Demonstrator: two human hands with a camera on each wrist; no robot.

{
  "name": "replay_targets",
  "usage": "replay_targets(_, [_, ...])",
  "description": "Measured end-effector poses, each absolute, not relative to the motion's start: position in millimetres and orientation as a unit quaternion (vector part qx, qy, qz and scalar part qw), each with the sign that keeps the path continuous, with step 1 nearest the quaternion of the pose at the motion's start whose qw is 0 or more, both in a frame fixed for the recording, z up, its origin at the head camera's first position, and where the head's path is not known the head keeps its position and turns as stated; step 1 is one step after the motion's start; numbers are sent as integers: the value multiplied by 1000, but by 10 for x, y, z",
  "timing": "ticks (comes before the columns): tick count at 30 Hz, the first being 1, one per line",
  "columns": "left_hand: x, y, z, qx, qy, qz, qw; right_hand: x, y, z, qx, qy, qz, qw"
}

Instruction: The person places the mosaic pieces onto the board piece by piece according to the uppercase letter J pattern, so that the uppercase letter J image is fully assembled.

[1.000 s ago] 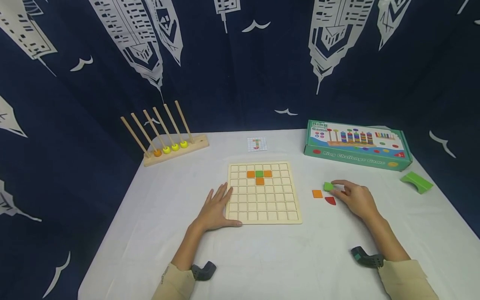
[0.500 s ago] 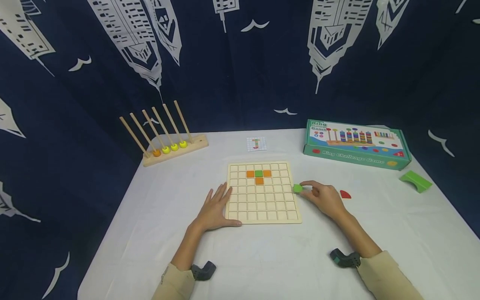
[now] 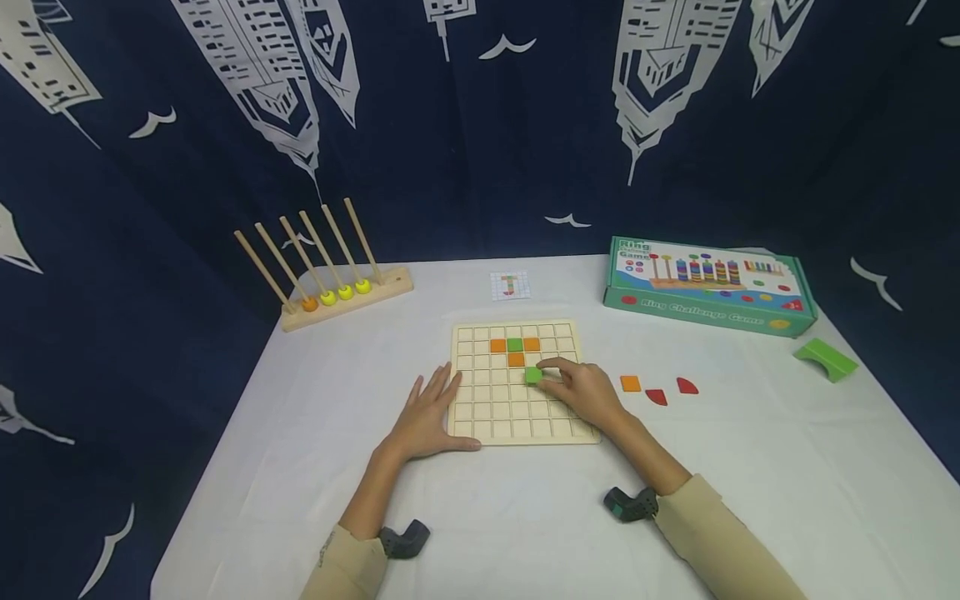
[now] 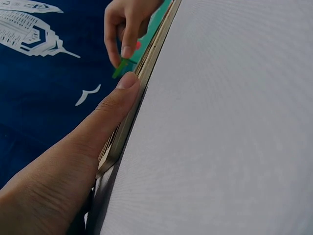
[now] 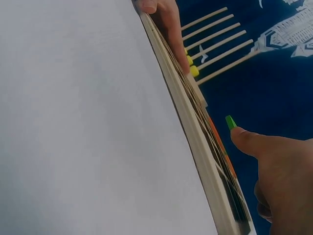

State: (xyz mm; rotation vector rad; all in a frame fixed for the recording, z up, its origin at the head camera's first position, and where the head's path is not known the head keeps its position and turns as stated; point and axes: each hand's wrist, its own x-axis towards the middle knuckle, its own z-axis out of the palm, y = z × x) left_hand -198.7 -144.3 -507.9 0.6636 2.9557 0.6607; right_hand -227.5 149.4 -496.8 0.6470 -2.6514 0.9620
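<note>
your right hand (image 3: 588, 393) pinching the green tile (image 3: 533, 375) over the grid board (image 3: 501, 406), 4 o'clock from the lowest orange tile (image 3: 516, 359), your left hand (image 3: 423, 421), fingers spread, touching board's 8 o'clock edge

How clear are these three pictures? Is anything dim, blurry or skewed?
Head view: tablecloth brightly lit, large lettering on the green box readable, but the small card rather soft. Left wrist view: dimmer and slanted, the cloth greyish with fine streaks. Right wrist view: also dim and slanted, the board nearly edge-on, so its squares cannot be made out.
</note>
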Motion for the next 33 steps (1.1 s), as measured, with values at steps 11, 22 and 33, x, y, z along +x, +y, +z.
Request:
replay_targets(11, [-1985,-1455,-5089,215,955,205,19,-2362,1271,-4979,231,-906,332,123])
replay_targets(22, [-1983,-1450,-5074,216,954,209,17,-2384,1254,-5029,223,-914,318,116])
replay_targets(33, [-1991,-1457,-5099,218,952,212,12,-2383,1258,-5038,224,-912,330,101])
